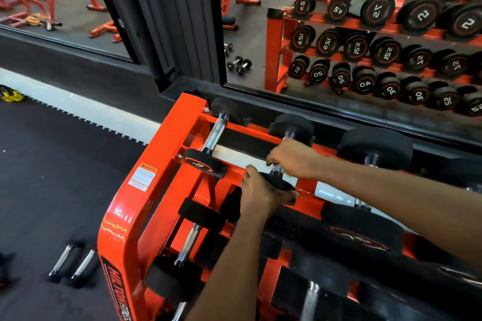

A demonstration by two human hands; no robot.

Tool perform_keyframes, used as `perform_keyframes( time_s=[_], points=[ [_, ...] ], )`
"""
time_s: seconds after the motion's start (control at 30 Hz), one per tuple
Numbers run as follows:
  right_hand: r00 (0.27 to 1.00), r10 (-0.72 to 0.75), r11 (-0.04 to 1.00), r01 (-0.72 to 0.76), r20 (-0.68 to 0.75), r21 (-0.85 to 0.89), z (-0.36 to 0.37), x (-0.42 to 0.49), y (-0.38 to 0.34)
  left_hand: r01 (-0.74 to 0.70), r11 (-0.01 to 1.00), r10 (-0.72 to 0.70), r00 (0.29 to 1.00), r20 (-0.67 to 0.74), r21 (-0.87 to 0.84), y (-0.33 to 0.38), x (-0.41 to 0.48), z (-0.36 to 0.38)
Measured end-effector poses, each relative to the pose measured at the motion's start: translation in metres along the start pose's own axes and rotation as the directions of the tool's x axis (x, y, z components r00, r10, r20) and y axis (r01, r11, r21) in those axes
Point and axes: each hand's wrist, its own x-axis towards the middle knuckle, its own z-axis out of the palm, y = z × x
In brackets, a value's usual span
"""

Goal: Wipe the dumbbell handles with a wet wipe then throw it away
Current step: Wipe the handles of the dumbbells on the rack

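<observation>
A wall mirror (260,41) runs behind an orange rack (161,164) whose tiers are loaded with black-headed dumbbells; work is on the top tier, at the second dumbbell (292,125) from the rack's left end, which lies in its cradle just beside a neighbouring dumbbell (216,135) with a bare knurled grip. The left hand (258,195) steadies this dumbbell, its fingers curled round the near head (276,182); the right hand (294,159) sits over the handle (277,170), fingers wrapped round it, with only a short bit of chrome showing below the knuckles. The wet wipe is not visible; it is probably trapped between the right palm and the bar, but I cannot tell. This looks like the wiping step, early in the row; the next move likely calls for sliding or twisting the right grip along the bar's whole length while the left keeps the weight from rolling, then shifting to the next handle; binning comes last.
</observation>
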Motion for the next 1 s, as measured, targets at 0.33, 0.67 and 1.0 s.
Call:
perform_keyframes(
  time_s=[0.33,0.67,1.0],
  points=[
    [0.999,0.012,0.976,-0.005,-0.032,0.216,-0.002,-0.005,0.007,-0.003,1.000,0.003,1.000,0.015,0.006,-0.001,0.001,0.000],
    [0.994,-0.041,0.987,0.056,-0.105,0.147,0.001,-0.008,0.010,-0.034,0.999,0.034,0.999,0.007,-0.020,-0.004,0.000,-0.001],
    [0.957,0.259,0.889,-0.182,-0.134,0.420,-0.005,-0.051,-0.005,-0.047,0.999,0.046,0.998,0.050,0.008,-0.006,0.003,-0.006]
  ],
)
